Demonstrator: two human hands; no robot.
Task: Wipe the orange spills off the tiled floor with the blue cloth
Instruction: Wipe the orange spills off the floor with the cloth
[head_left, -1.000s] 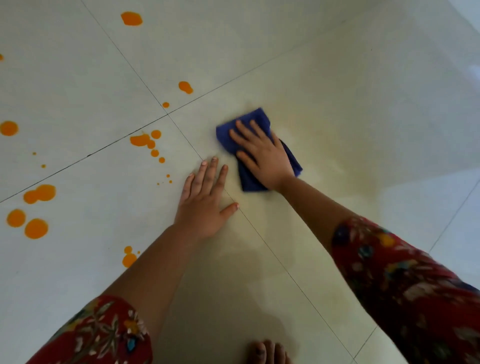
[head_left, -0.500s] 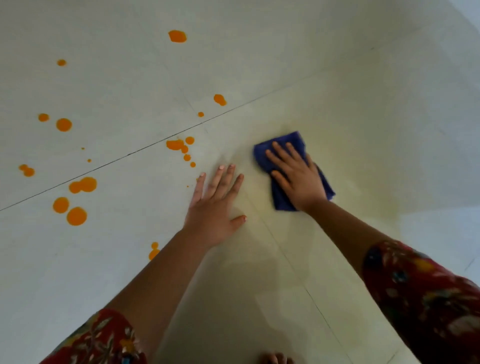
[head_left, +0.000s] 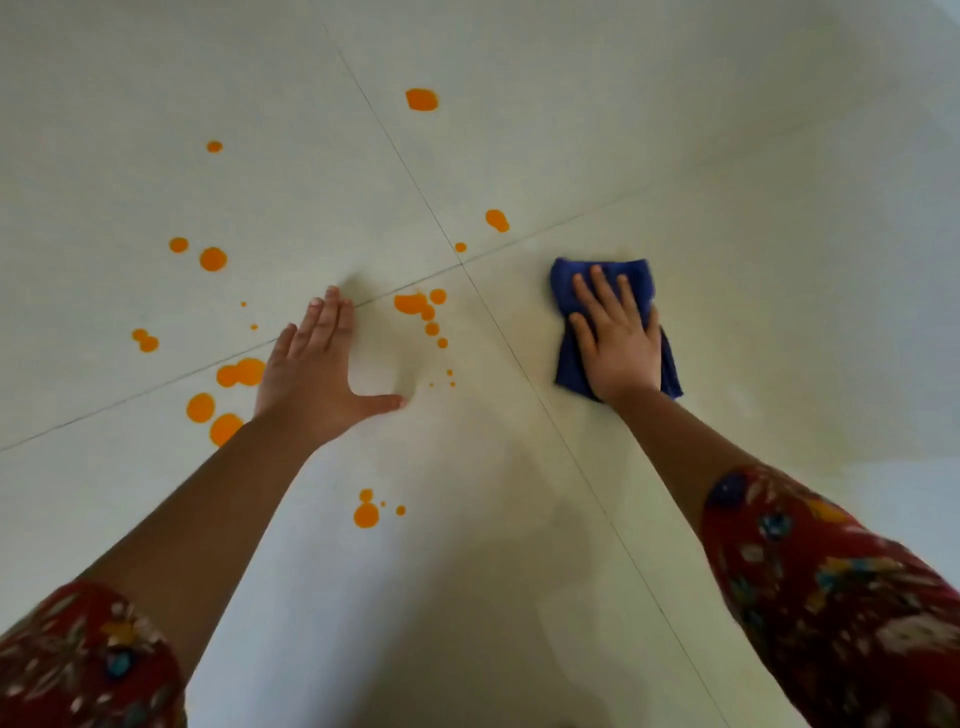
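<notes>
Pale tiled floor (head_left: 727, 156) fills the view, crossed by thin grout lines. The right hand (head_left: 618, 343) presses the blue cloth (head_left: 566, 364) flat, fingers spread, on the tile right of the joint. The left hand (head_left: 317, 379) rests open, splayed, holding nothing, amid the orange spills (head_left: 410, 303). Risk: that palm or forearm may smear nearby drops; a saturated cloth may streak rather than lift. No legible writing or brand is visible.
</notes>
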